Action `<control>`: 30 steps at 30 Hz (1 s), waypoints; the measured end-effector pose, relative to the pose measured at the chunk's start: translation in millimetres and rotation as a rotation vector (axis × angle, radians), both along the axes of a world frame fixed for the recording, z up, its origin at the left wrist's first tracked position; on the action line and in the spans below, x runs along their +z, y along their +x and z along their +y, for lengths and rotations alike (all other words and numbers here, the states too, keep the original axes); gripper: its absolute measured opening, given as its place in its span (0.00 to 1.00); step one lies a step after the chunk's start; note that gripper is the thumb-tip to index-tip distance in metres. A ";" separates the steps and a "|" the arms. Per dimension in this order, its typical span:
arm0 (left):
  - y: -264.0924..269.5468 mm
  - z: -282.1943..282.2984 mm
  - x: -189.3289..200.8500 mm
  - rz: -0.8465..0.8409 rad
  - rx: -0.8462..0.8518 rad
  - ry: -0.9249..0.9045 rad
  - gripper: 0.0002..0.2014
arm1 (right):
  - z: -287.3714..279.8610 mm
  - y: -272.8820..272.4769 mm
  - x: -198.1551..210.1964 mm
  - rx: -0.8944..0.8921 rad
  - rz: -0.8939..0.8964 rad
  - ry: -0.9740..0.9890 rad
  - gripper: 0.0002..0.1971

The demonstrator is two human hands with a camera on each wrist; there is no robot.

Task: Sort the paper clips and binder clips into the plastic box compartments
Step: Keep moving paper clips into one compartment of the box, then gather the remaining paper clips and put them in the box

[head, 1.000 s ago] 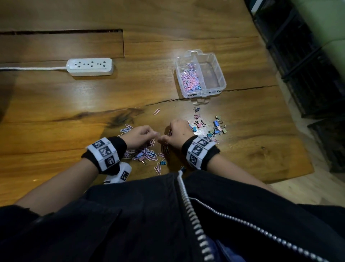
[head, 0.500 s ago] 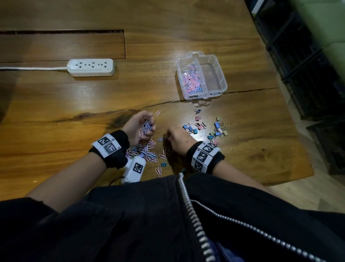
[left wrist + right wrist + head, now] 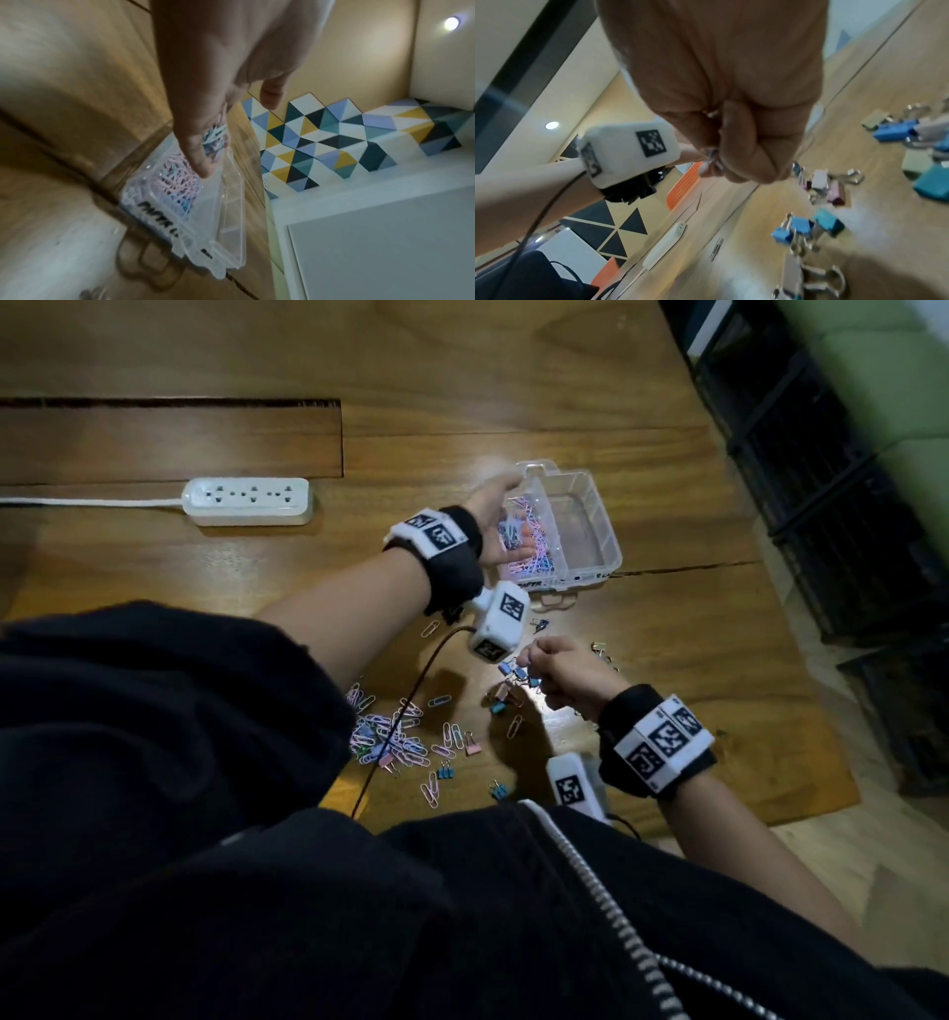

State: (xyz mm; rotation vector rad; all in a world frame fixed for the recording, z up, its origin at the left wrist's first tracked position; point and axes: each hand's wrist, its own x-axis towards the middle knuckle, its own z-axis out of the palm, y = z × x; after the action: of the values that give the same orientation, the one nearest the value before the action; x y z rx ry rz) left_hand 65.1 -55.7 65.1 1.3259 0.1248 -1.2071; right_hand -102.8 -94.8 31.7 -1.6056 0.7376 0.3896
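The clear plastic box (image 3: 590, 480) stands on the wooden table, its left compartment holding pink and blue paper clips (image 3: 534, 562) and its right compartment bare. My left hand (image 3: 500, 521) hovers over the left compartment, fingers fairly straight and thumb apart, with paper clips (image 3: 216, 134) sliding off them above the box (image 3: 231, 243). My right hand (image 3: 560, 675) is curled above the scattered binder clips (image 3: 513, 680) and pinches a few paper clips (image 3: 712, 156) between thumb and fingers (image 3: 746, 146). Loose paper clips (image 3: 390, 737) lie in a heap near my body.
A white power strip (image 3: 247, 501) with its cord lies at the back left, beside a long recess (image 3: 169, 439) in the tabletop. The left wrist camera's black cable (image 3: 405, 711) crosses the paper clip heap. Dark shelving (image 3: 821, 505) stands beyond the table's right edge.
My left hand lifted from the heap with paper clips and moved forward and right to the box. My right hand shifted right, over the binder clips.
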 end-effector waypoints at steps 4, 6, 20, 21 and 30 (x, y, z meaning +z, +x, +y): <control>5.2 -14.9 7.7 -0.089 -0.093 0.028 0.35 | -15.8 3.6 10.3 0.035 0.015 -0.087 0.17; 4.4 -13.2 10.3 -0.056 -0.136 0.010 0.37 | -24.4 10.1 14.9 0.039 0.004 -0.108 0.16; 3.4 131.8 -44.3 -0.954 -0.639 0.852 0.22 | -62.7 108.9 27.6 -0.216 -0.121 -0.139 0.10; -2.6 144.5 -47.5 -0.936 -0.671 0.890 0.24 | -62.3 108.5 24.6 -0.221 -0.118 -0.134 0.09; -47.9 160.8 -69.2 -0.925 -0.781 0.767 0.14 | -32.3 59.6 -2.2 -0.020 -0.279 -0.384 0.08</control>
State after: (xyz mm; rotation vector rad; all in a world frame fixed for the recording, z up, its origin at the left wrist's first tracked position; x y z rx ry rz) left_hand 17.2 105.1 -4.1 2.6474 -0.7231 -1.0495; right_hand -43.2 -127.0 29.6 -1.9615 0.6377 0.0029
